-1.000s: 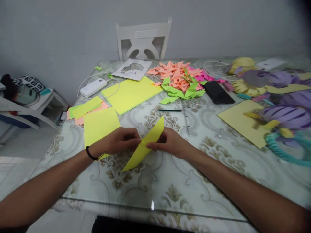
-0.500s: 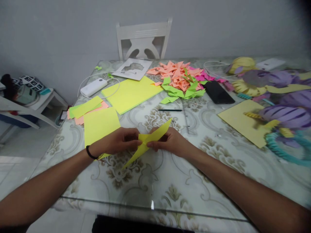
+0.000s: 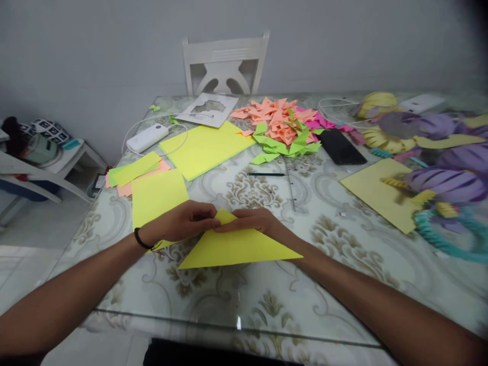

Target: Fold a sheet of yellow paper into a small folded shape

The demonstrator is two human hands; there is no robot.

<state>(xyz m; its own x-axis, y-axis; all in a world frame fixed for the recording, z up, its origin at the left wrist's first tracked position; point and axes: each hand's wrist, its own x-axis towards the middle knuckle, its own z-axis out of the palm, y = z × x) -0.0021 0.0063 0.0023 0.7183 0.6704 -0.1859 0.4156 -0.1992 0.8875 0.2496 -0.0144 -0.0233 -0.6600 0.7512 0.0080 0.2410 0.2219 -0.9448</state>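
A yellow paper folded into a wide triangle (image 3: 236, 248) lies flat on the patterned glass-topped table (image 3: 267, 300), its peak pointing away from me. My left hand (image 3: 181, 222) pinches the peak from the left with curled fingers. My right hand (image 3: 254, 219) presses on the peak from the right, fingers laid flat over the paper's upper edge. A black band circles my left wrist. A yellow square sheet (image 3: 157, 195) lies just left of my left hand.
Further back lie a large yellow sheet (image 3: 206, 146), a stack of coloured strips (image 3: 133, 172), a pile of folded orange, green and pink pieces (image 3: 284, 124), a pencil (image 3: 267, 174), a clear ruler (image 3: 291, 185), a black phone (image 3: 341, 146), a white power bank (image 3: 147, 137). Purple and yellow paper crafts (image 3: 438, 152) crowd the right. A white chair (image 3: 224, 61) stands behind.
The yellow paper was held up between both hands as a narrow folded strip; now it is spread into a wide triangle and lies flat on the table under my fingertips.
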